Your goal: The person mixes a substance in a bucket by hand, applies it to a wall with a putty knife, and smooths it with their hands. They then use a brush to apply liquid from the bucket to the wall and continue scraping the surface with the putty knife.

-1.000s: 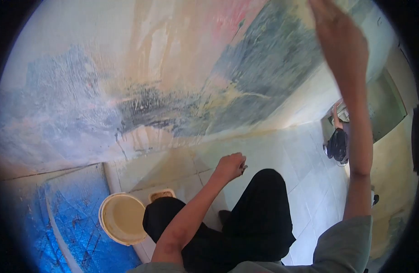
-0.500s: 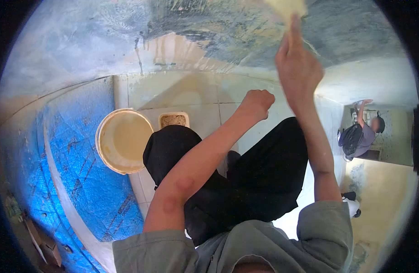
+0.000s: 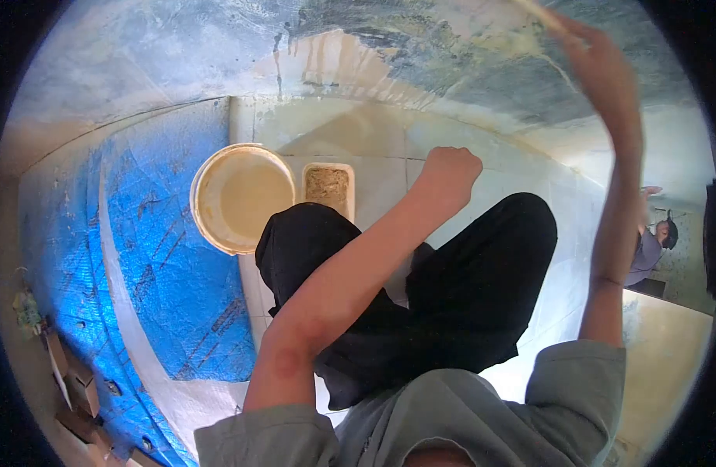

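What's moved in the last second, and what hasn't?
The right hand has swept right and up along the wall, with a pale tool only partly in view at the top edge. The view has tilted down, so the bucket and tray sit higher in frame. The left hand stays a raised fist.

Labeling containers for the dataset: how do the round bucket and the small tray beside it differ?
The round bucket is circular and the larger; the small tray is rectangular and narrower. The bucket holds a smooth pale cream liquid, the tray a rough, brownish, grainy mass. The bucket sits by the blue tarp, the tray on bare floor tiles. Both are cream-coloured, open-topped and side by side.
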A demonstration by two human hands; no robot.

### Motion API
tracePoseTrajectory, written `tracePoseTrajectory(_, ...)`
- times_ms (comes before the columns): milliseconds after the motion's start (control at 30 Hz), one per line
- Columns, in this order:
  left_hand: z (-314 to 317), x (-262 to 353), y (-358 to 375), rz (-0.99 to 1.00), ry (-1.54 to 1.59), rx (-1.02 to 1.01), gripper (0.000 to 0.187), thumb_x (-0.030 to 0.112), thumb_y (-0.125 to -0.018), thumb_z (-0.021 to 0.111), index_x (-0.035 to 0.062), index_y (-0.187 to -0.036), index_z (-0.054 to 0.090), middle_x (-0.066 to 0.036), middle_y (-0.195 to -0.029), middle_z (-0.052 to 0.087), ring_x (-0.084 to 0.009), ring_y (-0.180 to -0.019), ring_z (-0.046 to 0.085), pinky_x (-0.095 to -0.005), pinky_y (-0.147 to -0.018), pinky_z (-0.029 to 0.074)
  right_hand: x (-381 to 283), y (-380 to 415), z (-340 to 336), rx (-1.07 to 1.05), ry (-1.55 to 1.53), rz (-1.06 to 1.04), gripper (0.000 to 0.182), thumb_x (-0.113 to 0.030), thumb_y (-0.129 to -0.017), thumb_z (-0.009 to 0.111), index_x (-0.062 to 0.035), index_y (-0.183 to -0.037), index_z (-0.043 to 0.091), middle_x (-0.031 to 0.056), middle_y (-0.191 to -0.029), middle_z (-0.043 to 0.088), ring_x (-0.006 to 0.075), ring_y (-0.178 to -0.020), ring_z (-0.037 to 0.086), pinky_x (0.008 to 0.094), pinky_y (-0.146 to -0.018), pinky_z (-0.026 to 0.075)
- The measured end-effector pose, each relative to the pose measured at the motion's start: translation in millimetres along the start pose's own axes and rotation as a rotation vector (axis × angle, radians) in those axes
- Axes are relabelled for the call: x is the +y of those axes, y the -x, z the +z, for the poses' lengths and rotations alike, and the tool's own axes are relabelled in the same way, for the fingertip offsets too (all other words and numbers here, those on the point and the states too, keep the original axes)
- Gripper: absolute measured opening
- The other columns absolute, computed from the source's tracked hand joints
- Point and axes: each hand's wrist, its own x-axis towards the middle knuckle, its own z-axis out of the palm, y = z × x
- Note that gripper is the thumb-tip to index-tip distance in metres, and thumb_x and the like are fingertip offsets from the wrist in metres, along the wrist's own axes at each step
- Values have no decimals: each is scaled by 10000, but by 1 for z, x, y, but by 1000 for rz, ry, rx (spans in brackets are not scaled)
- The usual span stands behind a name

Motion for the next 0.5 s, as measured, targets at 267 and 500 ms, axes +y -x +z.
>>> tracePoseTrajectory(267,-32,-2,48,-73,-3,179,145,28,-632,675,8,-758,607,-201,-833,628,-365,-823,635,-449,-735,516,5,-18,-61,917,-78,-305,484,-368,-922,546,8,-1226,536,273,-962,656,309,-832,666,431,-737,505)
tracePoseTrajectory(500,-55,10,64,-149,-26,96,148,50,-651,676,0,-777,618,-197,-836,641,-364,-864,645,-432,-780,522,-40,-28,36,947,148,-228,555,-280,-911,506,114,-1297,438,292,-1082,603,397,-811,641,472,-656,510)
